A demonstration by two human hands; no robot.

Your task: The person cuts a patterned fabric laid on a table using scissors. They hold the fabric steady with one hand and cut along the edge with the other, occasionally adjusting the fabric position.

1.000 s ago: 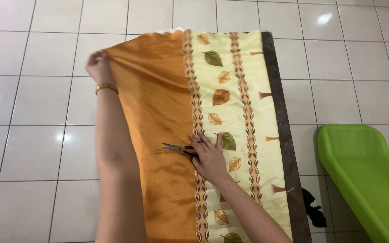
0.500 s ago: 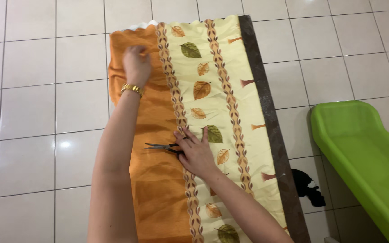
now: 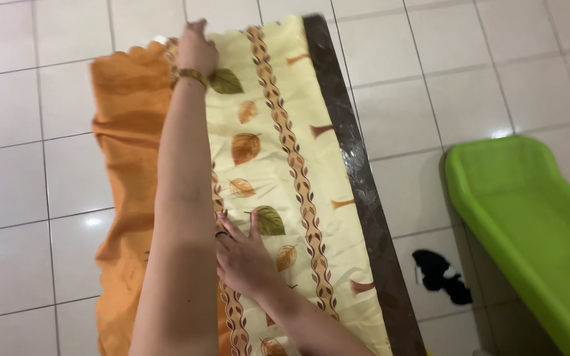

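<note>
While the cloth (image 3: 265,165) lies spread flat on the tiled floor (image 3: 34,132), running away from you, both your hands rest on it. It has an orange part on the left, a cream middle with printed leaves and two brown wavy bands, and a dark brown strip along the right edge.

Your left arm stretches straight out over the cloth, crossing the seam between orange and cream. Your left hand (image 3: 196,47) sits at the far scalloped edge, knuckles up, fingers curled down onto the cloth; you cannot tell whether they pinch it or only press. A gold bracelet (image 3: 191,76) circles that wrist.

Your right hand (image 3: 244,256) lies nearer to you, palm down on the cream part just beside the left wavy band, fingers spread and pointing away, pressing the cloth flat. Your left forearm hides its thumb side.

To the right, a lime green plastic tub (image 3: 529,224) stands on the floor, apart from the cloth. Between them, near the brown strip, lies a small black scrap (image 3: 440,275).
</note>
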